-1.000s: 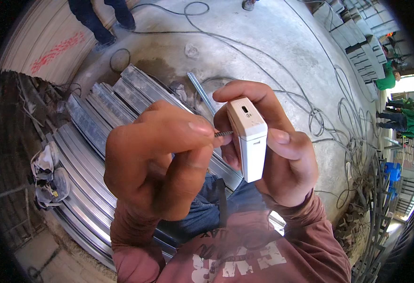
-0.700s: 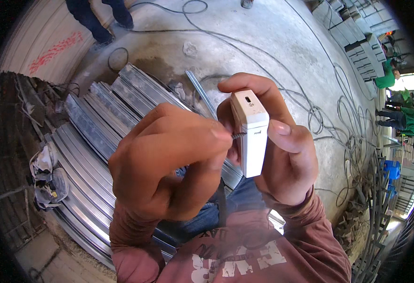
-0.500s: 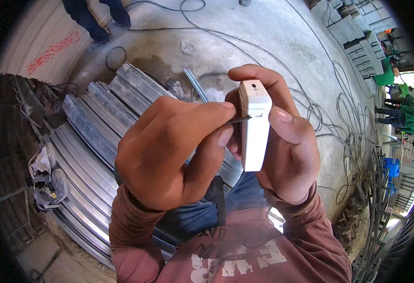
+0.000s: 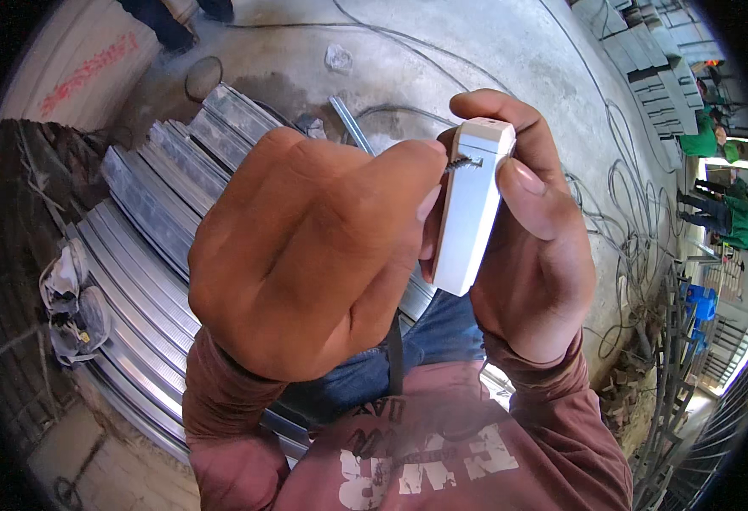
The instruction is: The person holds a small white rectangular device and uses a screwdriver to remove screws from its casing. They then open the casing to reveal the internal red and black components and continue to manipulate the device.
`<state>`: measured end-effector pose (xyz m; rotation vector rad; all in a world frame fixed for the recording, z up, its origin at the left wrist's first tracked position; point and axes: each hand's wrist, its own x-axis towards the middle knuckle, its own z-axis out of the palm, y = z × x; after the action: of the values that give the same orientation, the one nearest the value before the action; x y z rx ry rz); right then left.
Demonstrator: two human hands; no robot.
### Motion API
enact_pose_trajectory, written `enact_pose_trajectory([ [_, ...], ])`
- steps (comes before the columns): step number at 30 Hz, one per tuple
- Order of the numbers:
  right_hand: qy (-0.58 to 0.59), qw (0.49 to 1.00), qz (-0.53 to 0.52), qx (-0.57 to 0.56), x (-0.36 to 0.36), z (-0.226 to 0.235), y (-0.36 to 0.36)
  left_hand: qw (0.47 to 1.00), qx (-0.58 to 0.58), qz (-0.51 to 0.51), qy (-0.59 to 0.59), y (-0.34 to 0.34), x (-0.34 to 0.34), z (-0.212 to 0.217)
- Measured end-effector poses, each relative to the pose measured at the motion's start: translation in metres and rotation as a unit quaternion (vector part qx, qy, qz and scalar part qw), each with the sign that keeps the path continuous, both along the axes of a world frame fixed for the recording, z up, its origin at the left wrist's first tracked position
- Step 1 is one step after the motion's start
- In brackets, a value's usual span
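A small white plastic case [image 4: 469,213], narrow and box-shaped with bevelled ends, stands nearly upright in my right hand [image 4: 535,230]. My right thumb presses on its right side, and the fingers curl behind it. A dark threaded screw [image 4: 461,163] is pinched between the thumb and forefinger of my left hand [image 4: 314,247]. The screw's tip meets a small slot near the upper end of the case's narrow face. My left fingers hide the screw's other end. Both hands are raised in front of my chest, above my lap.
Stacked metal channels [image 4: 148,272] lie to the left, with a pair of worn gloves or shoes [image 4: 76,307] on them. Loose cables [image 4: 625,196] sprawl over the concrete floor. At top left stands a person in dark trousers [image 4: 165,25]; people in green [image 4: 738,213] are far right.
My left hand has turned and shifted slightly, its back now more toward me. The case has moved a little up and right and tilted, with the screw still at its slot.
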<state>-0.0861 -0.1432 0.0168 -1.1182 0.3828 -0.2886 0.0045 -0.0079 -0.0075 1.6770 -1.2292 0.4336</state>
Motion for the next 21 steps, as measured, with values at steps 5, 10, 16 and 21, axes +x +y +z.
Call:
enact_pose_trajectory([
  [5, 0.011, 0.999, -0.016, -0.039, -0.001, -0.001, 0.001, 0.998, 0.019, 0.048, -0.044, 0.0, -0.002, -0.001],
  [10, 0.02, 0.992, -0.071, -0.1, 0.001, -0.008, 0.009, 0.993, 0.071, 0.075, -0.063, 0.002, -0.009, 0.005],
  [16, 0.023, 0.984, -0.078, -0.159, 0.001, -0.014, 0.014, 0.994, 0.051, 0.068, -0.065, -0.002, -0.009, -0.004],
  [21, 0.037, 0.976, -0.061, -0.205, -0.002, -0.022, 0.007, 0.998, 0.063, 0.025, -0.016, -0.002, -0.003, -0.005],
])
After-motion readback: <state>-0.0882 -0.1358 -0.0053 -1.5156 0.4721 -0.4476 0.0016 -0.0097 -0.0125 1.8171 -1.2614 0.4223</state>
